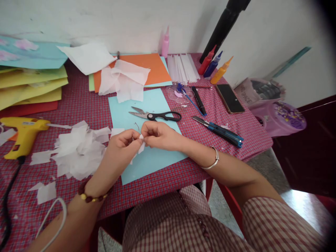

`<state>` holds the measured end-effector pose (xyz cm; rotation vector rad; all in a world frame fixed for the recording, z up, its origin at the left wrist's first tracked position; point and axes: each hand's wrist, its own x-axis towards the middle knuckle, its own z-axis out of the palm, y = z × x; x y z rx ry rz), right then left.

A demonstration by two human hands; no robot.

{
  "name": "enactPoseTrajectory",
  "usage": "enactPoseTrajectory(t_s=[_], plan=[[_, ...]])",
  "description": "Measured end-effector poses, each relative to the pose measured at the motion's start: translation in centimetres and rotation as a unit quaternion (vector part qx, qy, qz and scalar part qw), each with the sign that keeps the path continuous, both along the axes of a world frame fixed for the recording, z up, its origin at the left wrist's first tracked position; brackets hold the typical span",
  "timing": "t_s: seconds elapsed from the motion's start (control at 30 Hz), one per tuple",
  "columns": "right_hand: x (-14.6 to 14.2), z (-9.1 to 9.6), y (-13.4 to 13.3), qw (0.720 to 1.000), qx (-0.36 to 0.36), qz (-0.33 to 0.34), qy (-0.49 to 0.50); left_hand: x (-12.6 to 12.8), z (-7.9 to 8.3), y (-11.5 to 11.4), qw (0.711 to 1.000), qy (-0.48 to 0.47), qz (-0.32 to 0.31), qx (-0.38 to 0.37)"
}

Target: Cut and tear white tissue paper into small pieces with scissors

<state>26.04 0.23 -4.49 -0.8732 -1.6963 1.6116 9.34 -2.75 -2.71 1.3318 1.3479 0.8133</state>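
Between my two hands is a small piece of white tissue paper [141, 147], pinched at its top by the fingertips of both. My left hand [124, 145] is closed on its left side, and my right hand [161, 136] meets it from the right with thumb and finger pressed together. Below them lies a light blue sheet of paper [144, 169]. Just beyond my right hand, black-handled scissors [154, 115] rest on that sheet with blades parted. A heap of cut white tissue pieces [78, 150] lies left of my left hand.
A yellow glue gun [25, 134] lies at the left, its black cord running forward. To the right are a utility knife [217, 131], a phone [230, 98] and a black marker [198, 99]. Paint bottles [212, 66] and glue sticks [183, 68] are near the wall; coloured sheets [31, 84] are stacked left.
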Motion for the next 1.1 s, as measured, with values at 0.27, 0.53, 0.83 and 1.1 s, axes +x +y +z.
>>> enactPoseTrajectory(t_s=[0.27,0.53,0.83,1.1], plan=[[0.08,-0.16,0.04,0.999,-0.031,0.015,0.012,-0.07,0.04,-0.03,1.0,-0.002,-0.01,0.0],[-0.08,0.03,0.09,0.998,-0.058,0.015,0.032,-0.04,0.08,-0.14,1.0,0.004,-0.009,-0.007],[0.16,0.02,0.32,0.993,-0.096,0.017,0.064,0.06,-0.18,-0.06,0.997,-0.071,0.014,-0.032],[0.08,0.16,0.28,0.996,-0.06,0.01,0.064,0.06,-0.41,0.11,0.995,-0.093,0.024,-0.034]])
